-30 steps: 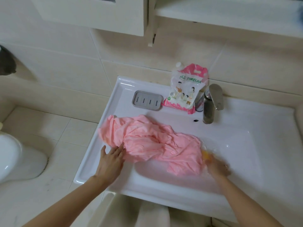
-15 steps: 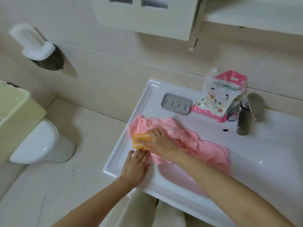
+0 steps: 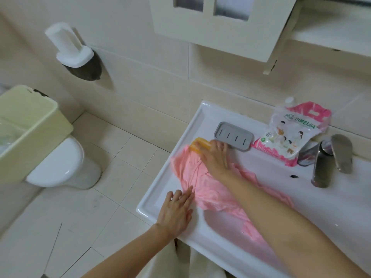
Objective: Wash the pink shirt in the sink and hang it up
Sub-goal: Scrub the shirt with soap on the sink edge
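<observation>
Soaping stage, judged early in the task; rinsing and hanging not yet done.

Noted the sink (image 3: 157, 185) carrying the pink shirt (image 3: 202, 183), spread along the left ledge from near the far-left corner and trailing into the basin toward the near edge. Noted the right hand (image 3: 215, 157) at the shirt's far end, fingers curled over a yellow soap bar (image 3: 197, 146) and pressing it onto the cloth. Noted the left hand (image 3: 176, 211) flat with fingers straight, pinning the cloth's near-left edge against the ledge.

Recommended:
- Keep the left hand pressing so the fabric stays taut.
- Draw the soap in long strokes along the cloth.
- Grip firmly, since wet soap likely slips.
- Guard against cloth sliding over the left rim.

Recorded around the sink:
- A toilet (image 3: 60, 167) and pale green bin (image 3: 26, 127), well left of the sink.
- A wall cabinet (image 3: 220, 27) above.
- A detergent pouch (image 3: 291, 135) at the back edge.
- A tap (image 3: 323, 163) just right of the pouch.
- A grey soap dish (image 3: 233, 136) just beside the right hand.

Judged the dish and pouch the likeliest obstructions, both close behind the stroke's far end and easily knocked.
</observation>
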Demonstrator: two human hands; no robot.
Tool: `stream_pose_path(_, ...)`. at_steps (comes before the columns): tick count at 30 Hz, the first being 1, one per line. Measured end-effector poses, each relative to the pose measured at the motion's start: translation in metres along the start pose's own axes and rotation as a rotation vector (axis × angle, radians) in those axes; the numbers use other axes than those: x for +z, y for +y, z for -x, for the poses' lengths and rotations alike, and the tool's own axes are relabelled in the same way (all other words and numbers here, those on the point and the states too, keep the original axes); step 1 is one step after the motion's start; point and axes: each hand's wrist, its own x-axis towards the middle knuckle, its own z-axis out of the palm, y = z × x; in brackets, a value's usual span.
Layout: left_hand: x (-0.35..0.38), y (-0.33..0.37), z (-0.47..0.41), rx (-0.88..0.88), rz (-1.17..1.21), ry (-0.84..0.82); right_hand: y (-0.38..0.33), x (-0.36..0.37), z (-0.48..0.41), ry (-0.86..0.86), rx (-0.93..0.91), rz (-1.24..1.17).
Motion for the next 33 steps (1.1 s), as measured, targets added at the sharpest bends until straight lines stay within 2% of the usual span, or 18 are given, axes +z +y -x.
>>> stream_pose_path(1,0.000,0.000,0.001,0.024,0.026,0.006,-0.004,-0.006,0.003,0.043,0.000,-0.069)
stream_pose_path(2,0.000,0.000,0.001,0.048,0.042,0.014,-0.008,-0.005,0.012,0.040,-0.079,-0.096)
stream_pose_path(4,0.006,-0.002,0.000,0.062,0.012,0.094,-0.025,0.010,0.042,0.048,-0.413,0.012)
stream_pose_path(5,0.006,-0.001,-0.001,0.068,0.001,0.102,-0.026,0.016,0.049,0.054,-0.485,0.105)
stream_pose_path(6,0.005,0.000,-0.001,0.078,0.002,0.094,-0.026,0.020,0.045,0.031,-0.459,0.154)
stream_pose_path(10,0.008,-0.001,-0.001,0.067,-0.003,0.032,-0.027,0.019,0.012,-0.008,-0.068,0.108)
stream_pose_path(11,0.008,-0.002,-0.001,0.075,-0.005,0.039,-0.030,0.015,0.016,0.029,-0.070,0.097)
stream_pose_path(13,0.008,-0.001,-0.001,0.088,0.000,0.080,-0.041,0.018,0.039,0.067,-0.240,0.007)
stream_pose_path(15,0.006,-0.001,-0.002,0.080,-0.014,0.089,-0.044,0.022,0.049,0.049,-0.357,0.041)
stream_pose_path(16,0.007,-0.001,-0.002,0.087,-0.020,0.081,-0.042,0.022,0.042,0.039,-0.313,0.076)
stream_pose_path(19,0.007,-0.001,-0.001,0.099,-0.013,0.025,-0.030,0.014,0.010,0.062,-0.008,0.065)
stream_pose_path(21,0.003,-0.007,-0.002,0.149,0.007,0.047,-0.024,0.005,0.005,0.011,-0.046,0.002)
stream_pose_path(23,-0.008,-0.019,-0.015,0.154,0.047,0.165,-0.016,-0.008,0.015,0.025,-0.060,-0.129)
stream_pose_path(26,-0.035,-0.047,-0.048,0.015,0.079,0.268,0.005,-0.024,0.036,0.017,0.105,-0.330)
stream_pose_path(29,-0.037,-0.071,-0.072,0.121,-0.135,0.082,0.019,-0.030,0.058,0.044,0.189,-0.412)
stream_pose_path(31,-0.033,-0.077,-0.083,0.200,-0.163,0.058,0.023,-0.032,0.070,0.025,0.190,-0.430)
stream_pose_path(33,-0.037,-0.079,-0.090,0.196,-0.202,0.107,0.025,-0.029,0.084,0.009,0.171,-0.399)
